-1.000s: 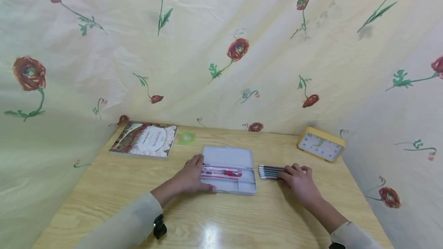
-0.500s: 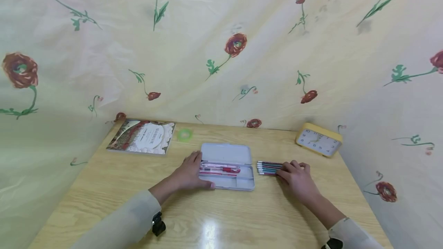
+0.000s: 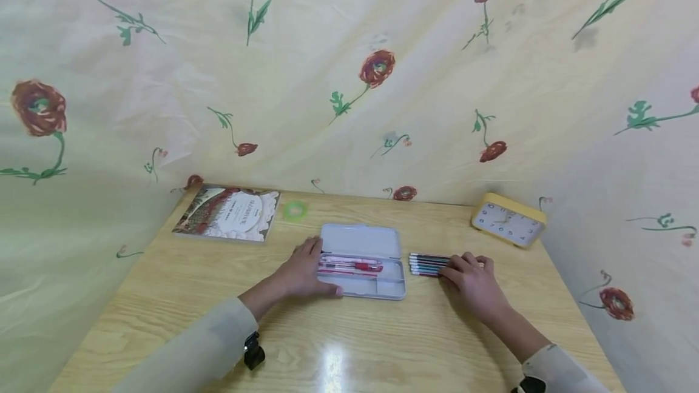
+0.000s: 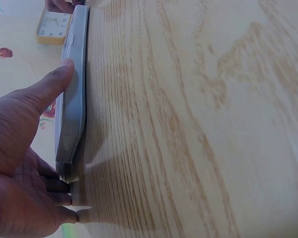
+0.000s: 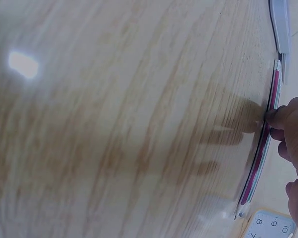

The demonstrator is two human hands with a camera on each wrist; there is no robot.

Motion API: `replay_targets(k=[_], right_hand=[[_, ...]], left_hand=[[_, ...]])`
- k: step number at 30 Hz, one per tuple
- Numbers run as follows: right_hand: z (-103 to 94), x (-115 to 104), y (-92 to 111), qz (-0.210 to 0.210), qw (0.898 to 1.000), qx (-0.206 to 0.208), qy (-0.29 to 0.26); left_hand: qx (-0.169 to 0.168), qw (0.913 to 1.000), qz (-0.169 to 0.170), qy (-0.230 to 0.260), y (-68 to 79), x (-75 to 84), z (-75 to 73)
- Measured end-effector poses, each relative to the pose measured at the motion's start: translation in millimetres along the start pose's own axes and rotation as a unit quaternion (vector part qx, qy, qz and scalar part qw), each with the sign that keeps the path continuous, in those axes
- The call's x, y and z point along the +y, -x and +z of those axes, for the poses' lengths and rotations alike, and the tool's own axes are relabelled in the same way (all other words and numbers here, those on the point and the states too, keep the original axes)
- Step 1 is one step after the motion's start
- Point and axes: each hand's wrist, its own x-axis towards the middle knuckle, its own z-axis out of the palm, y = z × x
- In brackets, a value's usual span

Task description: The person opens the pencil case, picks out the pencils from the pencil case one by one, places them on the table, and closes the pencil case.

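An open pencil case (image 3: pixel 360 240) lies flat on the table with its lid folded back, and a red-capped pen (image 3: pixel 368 267) and other slim pens lie in its upper compartment. My left hand (image 3: pixel 299 273) spans the case's left end, thumb on the front edge, the other fingers straight by the left side. To the right of the case is a row of several dark and colored pencils (image 3: pixel 425 264), side by side, white ends toward the case. My right hand (image 3: pixel 474 287) grips the row near its right end, thumb at the near edge, fingers bent over, covering that end.
A yellow alarm clock (image 3: pixel 509 221) stands at the back right of the wooden table (image 3: pixel 371 344). At the back left lies a book (image 3: pixel 229 213), beside a green roll of tape (image 3: pixel 295 211). A flowered curtain (image 3: pixel 306 47) hangs behind the table.
The head view has shifted slightly. Both hands, the pencil case and the pencils keep practically the same places on the table.
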Motion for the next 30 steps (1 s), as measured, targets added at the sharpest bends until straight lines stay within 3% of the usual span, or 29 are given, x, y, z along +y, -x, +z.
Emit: replay_targets(k=[8,16,23,30], right_hand=[[4.7,-3,-5,-0.006,0.999,0.034,-0.035],[3.5,-27,-32,-0.029,0.994,0.052,-0.097],[5.2,-54,-54,-0.050,0.988,0.013,-0.143],[12.0,-71,-65,-0.067,0.988,-0.020,-0.140]], left_hand=[[-0.001,1.0000,0.001,0.000,-0.6,-1.8,0.5],[-0.003,1.0000,0.000,-0.006,-1.4,-2.2,0.1],[-0.005,1.0000,-0.001,-0.009,-1.8,-0.4,-1.4],[-0.005,0.9999,0.000,-0.010,-2.3,-1.9,-1.4]])
